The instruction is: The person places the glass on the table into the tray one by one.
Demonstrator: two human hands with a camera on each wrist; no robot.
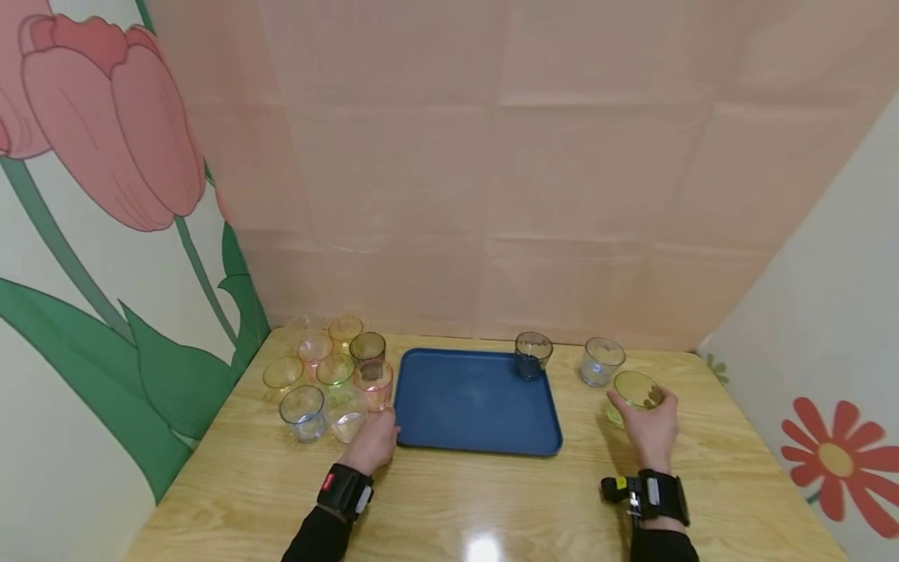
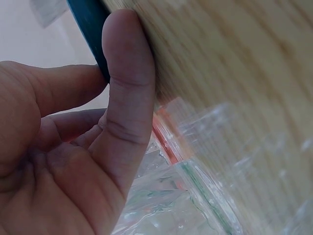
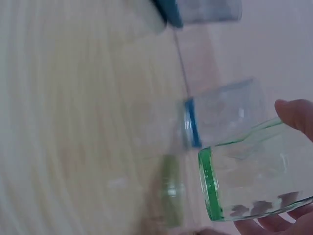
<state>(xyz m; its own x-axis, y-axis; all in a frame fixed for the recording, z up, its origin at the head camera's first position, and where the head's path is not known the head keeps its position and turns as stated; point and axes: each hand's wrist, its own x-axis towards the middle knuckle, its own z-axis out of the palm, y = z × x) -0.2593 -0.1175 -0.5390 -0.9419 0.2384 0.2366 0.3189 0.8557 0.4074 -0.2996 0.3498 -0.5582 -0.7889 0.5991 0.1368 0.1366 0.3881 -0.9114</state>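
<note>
Bare hands flank a blue, rectangular, plastic-looking tray [image 1: 477, 402]: the left hand [image 1: 372, 441] pinches its near left corner between thumb and finger; the right hand [image 1: 652, 428], to the tray's right, grips a round green-tinted glass tumbler [image 1: 634, 389], thumb opposite fingers. Left of the tray stand clustered round tinted glass tumblers [image 1: 336, 370]. A round dark-grey glass tumbler [image 1: 531, 357] occupies the tray's far right corner; a round blue-tinted glass tumbler [image 1: 600, 363] stands just right of the tray.
</note>
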